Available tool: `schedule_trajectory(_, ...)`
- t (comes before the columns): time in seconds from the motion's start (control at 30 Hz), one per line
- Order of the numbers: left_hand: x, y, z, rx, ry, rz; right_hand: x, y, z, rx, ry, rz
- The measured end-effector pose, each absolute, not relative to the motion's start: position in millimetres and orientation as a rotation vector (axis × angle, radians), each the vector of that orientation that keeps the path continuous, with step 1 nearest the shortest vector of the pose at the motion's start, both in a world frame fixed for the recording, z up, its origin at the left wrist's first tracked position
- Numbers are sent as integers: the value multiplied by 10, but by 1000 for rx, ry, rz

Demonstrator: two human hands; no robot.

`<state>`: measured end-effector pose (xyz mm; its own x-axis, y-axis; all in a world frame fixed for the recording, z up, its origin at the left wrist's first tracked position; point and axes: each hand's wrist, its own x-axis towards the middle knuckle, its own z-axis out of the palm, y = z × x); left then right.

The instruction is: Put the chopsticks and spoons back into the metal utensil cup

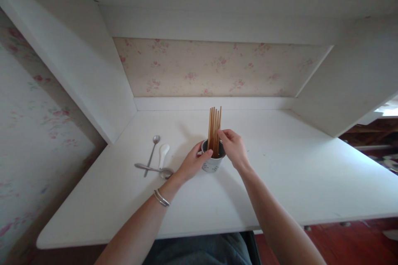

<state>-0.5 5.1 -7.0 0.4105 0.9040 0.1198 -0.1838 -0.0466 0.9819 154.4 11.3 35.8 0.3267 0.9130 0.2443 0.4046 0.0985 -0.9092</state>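
On the smooth white desktop point(280, 165), a pale grey cylindrical holder point(212, 167) with small holes in its side stands upright, bearing slim brown wooden chopsticks point(213, 128) that rise above its rim. Left of the holder, the left hand point(193, 163) grasps its side, thumb over the rim by the chopsticks. At the holder's right, the right hand point(233, 145) pinches the bundle's right edge between thumb and fingertips; how many sticks it grips, I cannot tell. Farther left of the holder lie a glossy white spoon point(163, 155), a slim long-handled metal spoon point(151, 156) and a larger metal spoon point(149, 168) crossing the slim one's handle. Behind the holder is cream wallpaper with pink flowers point(217, 66).
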Motion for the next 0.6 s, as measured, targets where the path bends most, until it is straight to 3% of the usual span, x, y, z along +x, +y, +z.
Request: schedule_trajectory(0.6, -5, 50, -72, 1367, 713, 1031, 1558, 10, 443, -1610, -1477, 332)
